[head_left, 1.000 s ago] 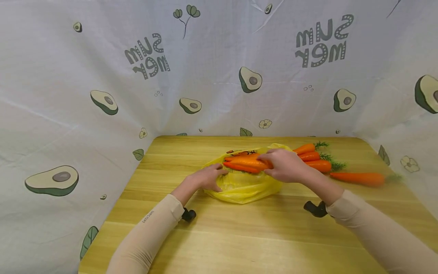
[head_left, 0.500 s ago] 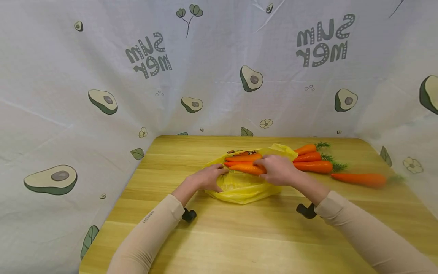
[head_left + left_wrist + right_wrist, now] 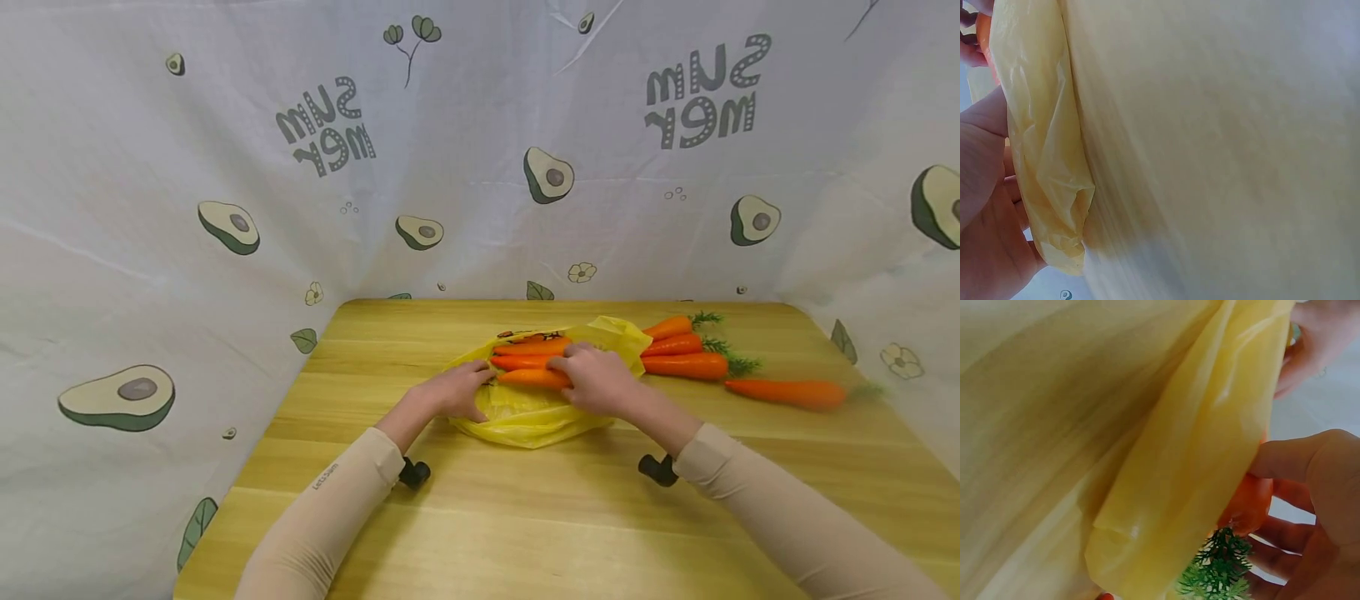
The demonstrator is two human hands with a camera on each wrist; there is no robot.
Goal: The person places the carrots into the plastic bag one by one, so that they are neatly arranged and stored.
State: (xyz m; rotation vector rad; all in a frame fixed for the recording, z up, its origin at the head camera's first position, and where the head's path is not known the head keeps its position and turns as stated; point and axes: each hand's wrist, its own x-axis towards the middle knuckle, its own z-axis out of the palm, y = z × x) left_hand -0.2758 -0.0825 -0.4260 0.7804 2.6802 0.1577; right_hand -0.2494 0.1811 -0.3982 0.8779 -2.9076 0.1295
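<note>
A yellow plastic bag (image 3: 536, 429) lies on its side on the table with its mouth spread. Inside it several orange carrots (image 3: 532, 346) lie side by side, tips to the left. My left hand (image 3: 455, 392) holds the bag's left edge, thumb and fingers apart at the rim. With my right hand (image 3: 596, 379) I grip the nearest carrot (image 3: 532, 379) at its thick end within the bag's mouth. In the right wrist view my thumb is against that carrot (image 3: 1249, 503), its green leafy top (image 3: 1216, 565) hanging below and the fingers partly hidden behind it.
Right of the bag, several more carrots (image 3: 686, 365) with green tops lie together, and another carrot (image 3: 787, 392) lies further right. The wooden table (image 3: 510, 517) meets a white curtain (image 3: 480, 108) with avocado prints behind and at the sides.
My right hand has moved left and slightly down with the carrot, which now lies nearer the bag's front beside the other carrots. My left hand has stayed at the bag's edge.
</note>
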